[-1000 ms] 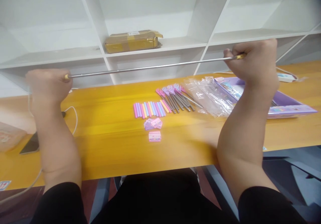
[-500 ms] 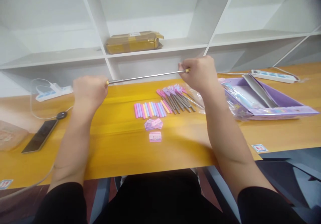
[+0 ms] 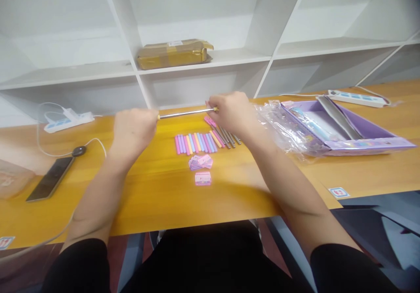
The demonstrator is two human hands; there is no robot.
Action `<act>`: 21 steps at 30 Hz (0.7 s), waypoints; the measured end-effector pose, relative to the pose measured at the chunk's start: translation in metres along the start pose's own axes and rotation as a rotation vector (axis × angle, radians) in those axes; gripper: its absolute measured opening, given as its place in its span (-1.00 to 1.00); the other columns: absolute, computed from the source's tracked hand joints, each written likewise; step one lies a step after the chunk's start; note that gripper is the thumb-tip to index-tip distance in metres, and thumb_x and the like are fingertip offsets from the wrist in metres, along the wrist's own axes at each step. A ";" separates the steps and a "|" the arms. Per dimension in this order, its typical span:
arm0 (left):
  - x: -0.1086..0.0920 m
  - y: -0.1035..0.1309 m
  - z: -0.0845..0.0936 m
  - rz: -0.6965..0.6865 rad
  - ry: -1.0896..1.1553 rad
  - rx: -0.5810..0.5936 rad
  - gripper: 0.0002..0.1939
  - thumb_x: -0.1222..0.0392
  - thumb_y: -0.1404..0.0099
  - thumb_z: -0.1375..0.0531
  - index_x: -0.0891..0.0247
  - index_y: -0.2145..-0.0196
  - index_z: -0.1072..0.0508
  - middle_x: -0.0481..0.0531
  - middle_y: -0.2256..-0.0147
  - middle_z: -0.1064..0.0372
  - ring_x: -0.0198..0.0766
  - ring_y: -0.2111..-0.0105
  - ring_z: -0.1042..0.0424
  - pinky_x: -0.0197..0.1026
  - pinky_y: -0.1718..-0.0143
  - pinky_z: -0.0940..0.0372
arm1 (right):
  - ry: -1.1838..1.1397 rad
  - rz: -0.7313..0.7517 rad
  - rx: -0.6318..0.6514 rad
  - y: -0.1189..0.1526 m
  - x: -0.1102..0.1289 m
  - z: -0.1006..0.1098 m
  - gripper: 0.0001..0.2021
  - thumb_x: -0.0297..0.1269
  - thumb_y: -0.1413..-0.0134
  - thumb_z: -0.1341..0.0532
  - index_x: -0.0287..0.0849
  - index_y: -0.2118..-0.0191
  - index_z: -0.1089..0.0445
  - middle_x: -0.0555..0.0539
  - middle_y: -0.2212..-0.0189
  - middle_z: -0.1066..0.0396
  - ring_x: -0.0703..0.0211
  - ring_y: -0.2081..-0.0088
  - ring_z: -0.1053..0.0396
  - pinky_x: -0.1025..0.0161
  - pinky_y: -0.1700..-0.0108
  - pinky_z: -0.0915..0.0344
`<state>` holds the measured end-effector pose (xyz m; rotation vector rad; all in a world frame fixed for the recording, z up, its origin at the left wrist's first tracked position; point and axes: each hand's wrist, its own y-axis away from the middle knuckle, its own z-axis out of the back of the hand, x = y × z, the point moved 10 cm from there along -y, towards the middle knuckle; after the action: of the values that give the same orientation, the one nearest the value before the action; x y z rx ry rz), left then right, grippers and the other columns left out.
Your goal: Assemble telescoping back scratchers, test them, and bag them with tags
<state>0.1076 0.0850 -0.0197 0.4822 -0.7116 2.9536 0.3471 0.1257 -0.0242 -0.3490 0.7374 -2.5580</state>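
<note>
A thin metal rod (image 3: 187, 113) spans the gap between my fists above the table's far part. My left hand (image 3: 135, 128) is closed round its left end, and my right hand (image 3: 231, 111) grips the right end; a small yellow piece shows at each fist. Under and beside my right hand lie several dark metal sticks (image 3: 228, 137) with pink tops, partly hidden by it. Left of them is a row of pink, purple, blue and yellow tubes (image 3: 197, 143). Nearer to me are a fanned pile of small cards (image 3: 200, 162) and a single pink card (image 3: 203, 178).
A purple box (image 3: 370, 146) with clear plastic wrapping (image 3: 278, 124) sits on the right. On the left are a phone (image 3: 50, 179), a black round item (image 3: 79, 151) and a power strip (image 3: 68, 121) with cables. A taped carton (image 3: 173, 54) rests on the shelf.
My hands have come closer together and lower, and the visible length of rod between them is shorter. My right hand now covers more of the metal sticks.
</note>
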 end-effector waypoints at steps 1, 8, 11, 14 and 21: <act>-0.008 0.003 0.001 -0.016 -0.004 0.016 -0.78 0.40 -0.30 -0.11 0.18 0.44 -0.44 0.10 0.52 -0.30 -0.10 0.51 -0.30 -0.06 0.38 0.04 | -0.002 0.004 0.018 0.002 0.006 0.000 -0.84 -0.40 -0.25 -0.25 -0.11 0.23 -0.61 -0.15 0.34 -0.59 0.03 0.34 -0.32 0.15 0.22 0.05; -0.050 0.022 0.016 -0.105 0.076 0.023 -0.74 0.45 -0.34 -0.10 0.19 0.36 -0.51 0.09 0.51 -0.36 -0.15 0.56 -0.22 -0.06 0.43 0.10 | -0.015 0.103 0.008 0.022 0.056 0.010 -0.81 -0.40 -0.30 -0.20 -0.08 0.24 -0.58 -0.09 0.41 -0.50 0.10 0.42 -0.17 0.15 0.27 0.15; -0.048 0.022 0.018 -0.109 0.068 0.022 -0.74 0.43 -0.35 -0.10 0.18 0.37 -0.52 0.10 0.51 -0.38 -0.13 0.56 -0.25 -0.04 0.45 0.10 | 0.004 0.117 0.008 0.026 0.063 0.013 -0.78 -0.36 -0.33 -0.17 -0.07 0.23 -0.59 -0.08 0.44 -0.46 0.09 0.43 -0.15 0.14 0.28 0.14; -0.045 0.021 0.016 -0.116 0.059 0.035 -0.73 0.42 -0.36 -0.11 0.17 0.37 -0.54 0.11 0.51 -0.40 -0.10 0.55 -0.29 -0.03 0.45 0.08 | -0.012 0.146 0.036 0.026 0.065 0.012 -0.76 -0.33 -0.35 -0.15 -0.06 0.22 -0.59 -0.07 0.46 -0.42 0.09 0.43 -0.14 0.14 0.27 0.13; -0.047 0.020 0.012 -0.112 0.088 0.088 -0.74 0.41 -0.44 -0.14 0.18 0.31 -0.57 0.14 0.43 -0.49 -0.04 0.48 -0.41 -0.04 0.40 0.07 | -0.016 0.236 0.038 0.028 0.066 0.015 -0.78 -0.28 -0.42 -0.16 -0.10 0.29 -0.48 -0.03 0.51 -0.31 0.15 0.45 0.02 0.14 0.29 0.16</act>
<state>0.1533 0.0621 -0.0334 0.3810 -0.5290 2.8892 0.3053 0.0653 -0.0199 -0.2531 0.6800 -2.3410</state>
